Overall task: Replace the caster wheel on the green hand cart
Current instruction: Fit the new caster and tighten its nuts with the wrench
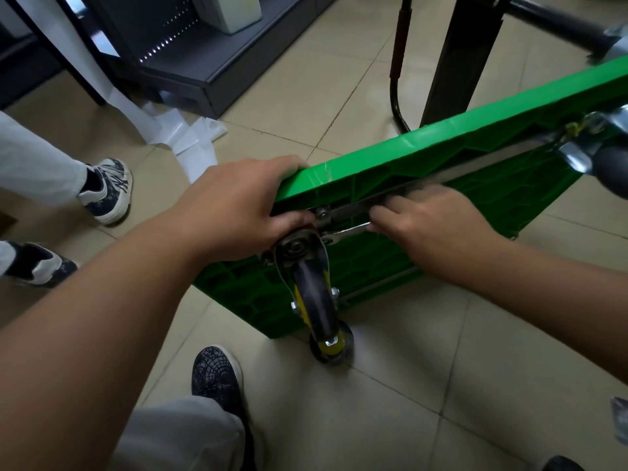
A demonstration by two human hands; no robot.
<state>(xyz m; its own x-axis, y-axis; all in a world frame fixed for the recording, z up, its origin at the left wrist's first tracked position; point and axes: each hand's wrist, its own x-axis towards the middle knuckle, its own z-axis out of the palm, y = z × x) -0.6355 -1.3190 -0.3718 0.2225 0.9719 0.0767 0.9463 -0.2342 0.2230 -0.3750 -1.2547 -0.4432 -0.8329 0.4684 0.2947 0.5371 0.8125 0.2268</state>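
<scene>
Caster wheel (314,300), black-tyred with a yellow hub, stands out from the near corner of the green hand cart (373,161), which is tipped up on its edge on the tiled floor (441,368) with its ribbed underside facing the person. The left grip (238,205) is clenched over the cart's corner, fingers wrapped across the top edge and thumb pressed just beside the wheel's metal swivel plate (297,246). The right grip (428,219), slightly blurred, grasps the shaft of a silver wrench (350,231) whose head sits at the plate's mounting hardware, beside a steel rail (441,180) running along the underside. A second wheel (331,345) at the cart's lower corner touches the floor directly below. Another caster (608,164) shows at the far right end of the rail. The person's dark patterned shoe (215,375) is planted near the cart, a bystander's sneakers (108,190) stand at left, and white paper strips (190,141) trail across the tiles by a dark shelf unit (190,62).
</scene>
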